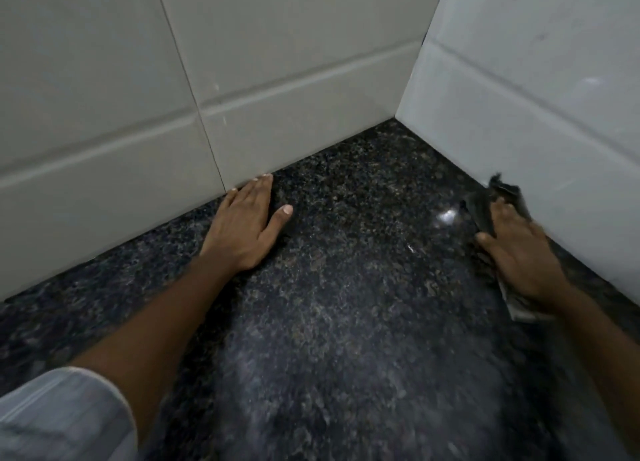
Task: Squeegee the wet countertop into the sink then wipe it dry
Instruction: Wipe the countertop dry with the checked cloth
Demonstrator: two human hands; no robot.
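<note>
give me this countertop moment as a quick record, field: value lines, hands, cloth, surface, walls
left hand: left hand flat, palm down, fingers spread on the countertop, fingertips at the back wall
right hand: right hand pressing the cloth against the countertop beside the right wall
cloth: dark cloth, crumpled, partly under the hand
surface: dark speckled countertop, a small glossy glint near the cloth
walls: white tiled walls meeting in a corner
sink: not in view

Two hands are laid on a dark speckled table in a tiled corner.

The left hand [247, 226] is pressed flat, fingers spread, its fingertips [266, 175] touching the white wall tiles [104, 114]. A dark cloth [485, 211] is held down under the right hand [519, 252] beside the right wall. A bright glint is seen on the table [346, 287] near the cloth.
</note>
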